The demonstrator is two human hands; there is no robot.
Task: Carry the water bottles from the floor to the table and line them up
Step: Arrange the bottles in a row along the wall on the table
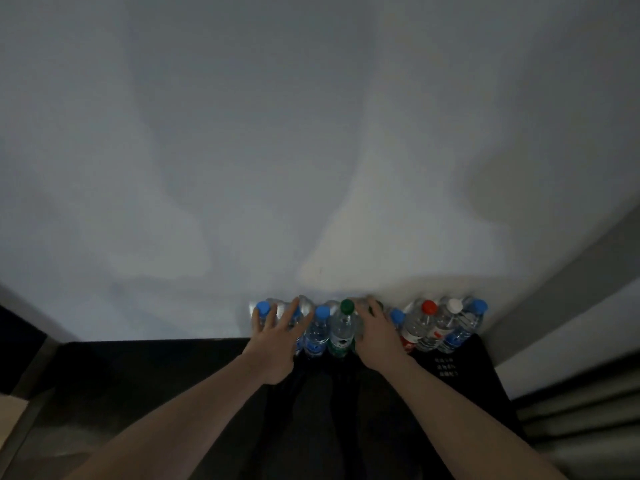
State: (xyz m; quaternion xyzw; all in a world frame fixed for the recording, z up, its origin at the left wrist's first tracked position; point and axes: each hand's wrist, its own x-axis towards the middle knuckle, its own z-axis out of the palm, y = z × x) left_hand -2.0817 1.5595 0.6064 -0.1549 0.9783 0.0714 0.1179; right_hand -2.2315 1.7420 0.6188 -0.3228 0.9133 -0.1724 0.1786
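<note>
1. The water bottles [367, 323] stand upright in a tight row along the far edge of the dark table [156, 368], hard against the pale wall [311, 133] — caps blue, green, red and white. By the look of it, the carrying is done and this is the lining-up.
2. The left hand [277, 336] lies over the bottles near the row's left end, fingers spread and fairly straight, touching rather than gripping. A blue-capped bottle [262, 311] shows just beside its thumb.
3. The right hand [375, 332] sits just right of the green-capped bottle [343, 329], fingers bent over something in the row (what they close on is hidden, so I cannot tell whether it grips or only rests).
4. Risks, as I judge them:
   - A sideways nudge from either hand could topple a neighbour, since the bottles touch one another — one falling may take others along.
   - Pulling a bottle toward the near side could bring it off the table edge.
   - The light is dim, so a gap in the row could go unnoticed.
</note>
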